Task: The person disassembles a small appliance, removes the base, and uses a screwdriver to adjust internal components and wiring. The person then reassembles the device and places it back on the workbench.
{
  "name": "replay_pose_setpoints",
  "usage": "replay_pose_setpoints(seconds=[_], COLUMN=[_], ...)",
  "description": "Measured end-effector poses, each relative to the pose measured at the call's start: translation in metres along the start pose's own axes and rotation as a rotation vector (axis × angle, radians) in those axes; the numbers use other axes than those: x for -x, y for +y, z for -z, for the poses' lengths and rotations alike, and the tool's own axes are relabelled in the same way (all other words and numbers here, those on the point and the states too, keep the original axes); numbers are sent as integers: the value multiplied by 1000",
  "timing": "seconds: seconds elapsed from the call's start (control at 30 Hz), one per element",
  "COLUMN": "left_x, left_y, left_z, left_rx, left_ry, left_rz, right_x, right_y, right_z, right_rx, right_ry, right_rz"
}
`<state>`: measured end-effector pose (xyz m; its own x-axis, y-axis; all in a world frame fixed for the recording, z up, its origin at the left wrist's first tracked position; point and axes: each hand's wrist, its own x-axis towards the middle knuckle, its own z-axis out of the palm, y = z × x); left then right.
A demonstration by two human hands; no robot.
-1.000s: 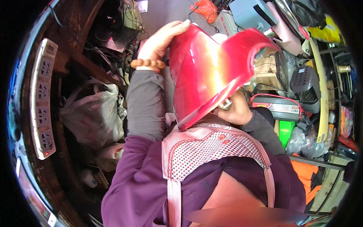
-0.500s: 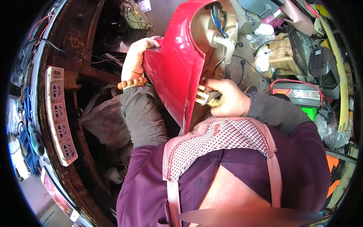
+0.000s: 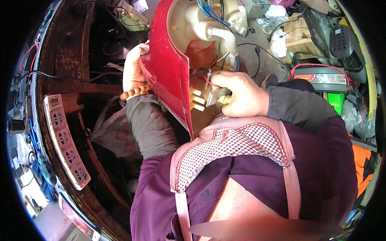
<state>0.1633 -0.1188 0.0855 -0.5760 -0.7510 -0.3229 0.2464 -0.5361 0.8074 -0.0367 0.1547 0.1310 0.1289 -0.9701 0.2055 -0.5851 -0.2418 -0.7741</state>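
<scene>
My left hand [image 3: 134, 64], with a string of brown beads at the wrist, is closed on the left edge of a glossy red curved plastic shell [image 3: 165, 60]. The shell stands tilted in front of my apron, its pale hollow inside facing right. My right hand [image 3: 243, 94] is closed round a small tool [image 3: 215, 96] with flat metal parts, a yellowish part and a red wire; my fingers hide most of it. Its metal end is beside the pale ribs [image 3: 197, 100] inside the shell's lower part. Blue and black wires [image 3: 207, 10] and a white curved tube [image 3: 225, 36] show further up.
At left a white power strip [image 3: 66, 140] lies along a rusty metal frame [image 3: 66, 60]. On the right are a wooden block [image 3: 303, 34], a grey box-shaped device with a red cable [image 3: 321, 78], plastic bags [image 3: 277, 44] and a black cable [image 3: 257, 60] on the floor.
The red shell and my left hand have shifted left, and more of the shell's pale inside shows. My right hand keeps the tool, its metal end now pointing at the inner ribs.
</scene>
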Motion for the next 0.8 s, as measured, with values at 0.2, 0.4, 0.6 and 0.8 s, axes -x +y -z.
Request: replay_pose_setpoints(seconds=[0.2,0.4,0.6,0.8], left_x=[12,11,-7,-78], left_y=[10,7,-13,-54], left_z=[44,38,11,62], left_rx=[-152,-69,-47,-42], left_ry=[25,69,270,197], left_rz=[5,66,91,71], right_x=[33,53,39,17], right_y=[4,25,34,53], right_z=[39,28,1,-22], right_rx=[416,120,-149,46], right_ry=[-21,63,246,345], right_rz=[254,-46,-176,-20])
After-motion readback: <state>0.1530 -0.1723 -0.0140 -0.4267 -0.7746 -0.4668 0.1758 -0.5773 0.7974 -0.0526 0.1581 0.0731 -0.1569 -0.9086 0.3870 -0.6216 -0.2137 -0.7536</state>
